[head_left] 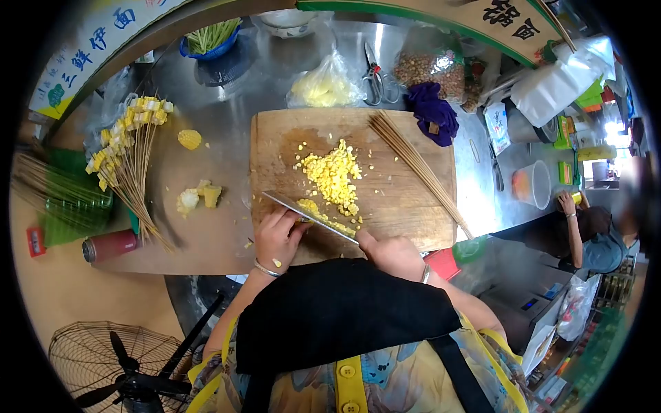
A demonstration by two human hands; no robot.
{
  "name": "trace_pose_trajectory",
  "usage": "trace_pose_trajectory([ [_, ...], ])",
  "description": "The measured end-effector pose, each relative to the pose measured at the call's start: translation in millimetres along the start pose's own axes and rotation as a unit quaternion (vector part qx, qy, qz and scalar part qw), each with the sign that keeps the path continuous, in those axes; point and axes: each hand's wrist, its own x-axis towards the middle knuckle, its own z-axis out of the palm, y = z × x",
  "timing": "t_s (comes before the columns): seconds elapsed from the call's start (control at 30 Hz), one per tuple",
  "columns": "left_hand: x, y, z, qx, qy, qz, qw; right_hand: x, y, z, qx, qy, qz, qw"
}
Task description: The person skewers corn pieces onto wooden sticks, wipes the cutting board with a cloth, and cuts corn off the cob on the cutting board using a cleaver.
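Note:
My right hand (396, 255) is closed around the handle of a kitchen knife (313, 219), whose blade slants up to the left over a wooden cutting board (399, 213). My left hand (275, 237) is close behind the blade's far end with its fingers curled; what they hold, if anything, is hidden. Yellow corn bits lie along the far side of the blade. Beyond it, a loose heap of corn kernels (332, 175) spreads over the middle of the board. A bundle of thin wooden skewers (416, 168) rests diagonally on the board's right side.
Left of the board are a corn piece (189, 140), cut cob chunks (210, 194) and skewered food (138, 138). Behind it sit a plastic bag (325, 84), scissors (374, 77) and a purple cloth (434, 113). A fan (127, 372) stands lower left; another person (592, 230) works at right.

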Motion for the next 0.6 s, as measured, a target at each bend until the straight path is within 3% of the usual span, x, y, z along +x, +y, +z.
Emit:
trace_pose_trajectory([
  [0.23, 7.7, 3.0, -1.7, -0.041, -0.008, -0.026, 0.999, 31.3, -12.5, -0.2, -0.024, -0.02, 0.002, 0.999],
  [0.53, 9.9, 9.0, -11.2, -0.031, -0.02, 0.014, 0.999, 73.5, 4.1, 26.8, 0.045, 0.052, -0.006, 0.998],
  [0.6, 8.5, 3.3, -18.2, -0.04, -0.061, 0.053, 0.996, 60.6, 10.0, 22.1, 0.095, 0.102, 0.055, 0.989],
])
